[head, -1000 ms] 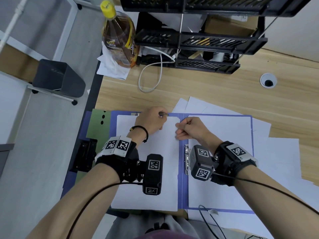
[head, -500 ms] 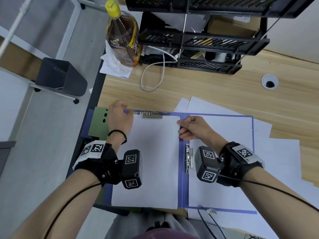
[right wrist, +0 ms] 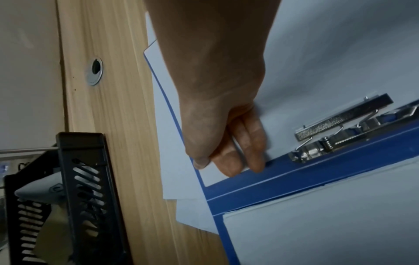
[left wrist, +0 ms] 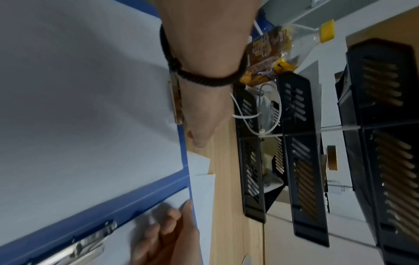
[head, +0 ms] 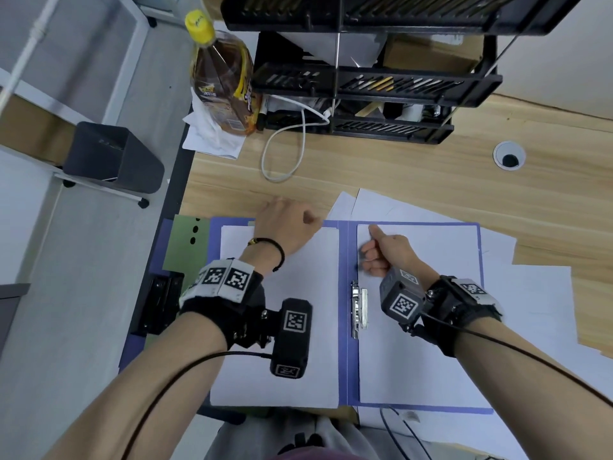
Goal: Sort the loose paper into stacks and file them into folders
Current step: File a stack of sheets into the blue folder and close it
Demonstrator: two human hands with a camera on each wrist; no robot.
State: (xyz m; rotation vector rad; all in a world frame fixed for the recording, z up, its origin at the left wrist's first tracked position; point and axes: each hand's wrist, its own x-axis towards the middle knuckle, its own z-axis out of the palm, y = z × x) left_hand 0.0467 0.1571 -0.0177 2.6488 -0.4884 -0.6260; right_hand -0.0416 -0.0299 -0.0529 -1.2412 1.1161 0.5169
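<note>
A blue folder [head: 343, 293] lies open on the wooden desk with a white paper stack [head: 318, 277] on its left half and another stack [head: 398, 366] on its right half. My left hand [head: 285, 222] sits at the top edge of the left half, fingers curled down over the metal top clip [left wrist: 176, 100], which it mostly hides. My right hand [head: 381, 252] rests on the top left corner of the right stack, fingers curled, thumb stretched toward the folder's top edge. The paper there lies flat. A metal spring clip [right wrist: 340, 132] sits by the spine.
Loose white sheets [head: 544, 310] spread under and right of the folder. Behind it stand a black tray rack [head: 381, 81], a brown drink bottle [head: 222, 88] and a white cable [head: 285, 151]. A green divider [head: 185, 247] and a black stapler [head: 159, 303] lie by the desk's left edge.
My left hand went from the top clip to the folder's top left corner and has come back right onto the clip. My right hand stayed near the spine; its thumb now sticks out.
</note>
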